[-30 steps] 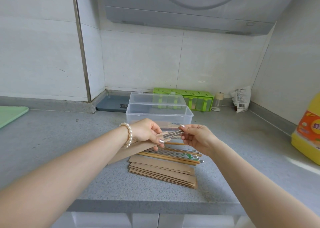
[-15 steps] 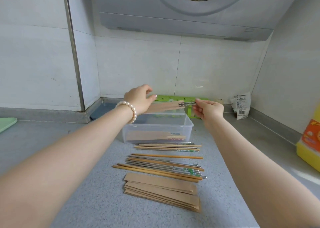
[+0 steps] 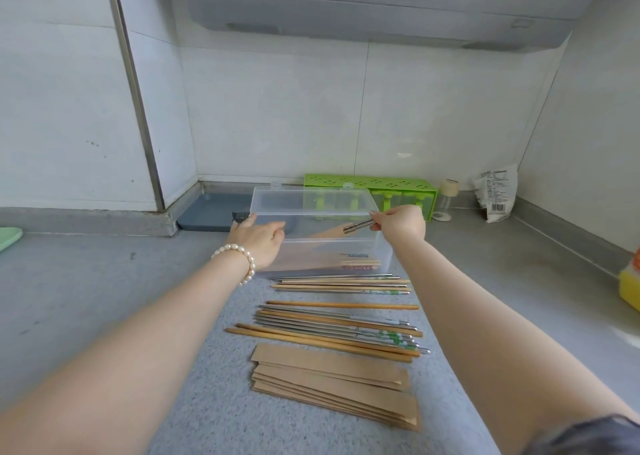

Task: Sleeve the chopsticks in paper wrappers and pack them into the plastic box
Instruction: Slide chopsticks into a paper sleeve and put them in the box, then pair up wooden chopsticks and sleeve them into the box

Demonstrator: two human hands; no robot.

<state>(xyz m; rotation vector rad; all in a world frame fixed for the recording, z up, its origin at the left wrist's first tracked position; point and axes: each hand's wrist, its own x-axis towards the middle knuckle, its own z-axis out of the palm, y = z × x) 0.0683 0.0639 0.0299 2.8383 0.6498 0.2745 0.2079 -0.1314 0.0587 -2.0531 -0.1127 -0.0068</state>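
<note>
You face a grey speckled bench [image 3: 104,299] set in a corner of white tiled walls [image 3: 277,115]. A grey range hood [image 3: 363,15] hangs overhead. Daylight falls across the bench's right edge.

A home kitchen — a grey range hood [image 3: 381,8] hangs overhead against white wall tiles [image 3: 277,115], above a speckled grey stone countertop [image 3: 86,281] set into a corner. Along the far wall stand a green seasoning rack [image 3: 398,186], a small jar [image 3: 446,198] and a printed food packet [image 3: 497,191] — at the right edge, a yellow oil bottle [image 3: 630,281].
</note>
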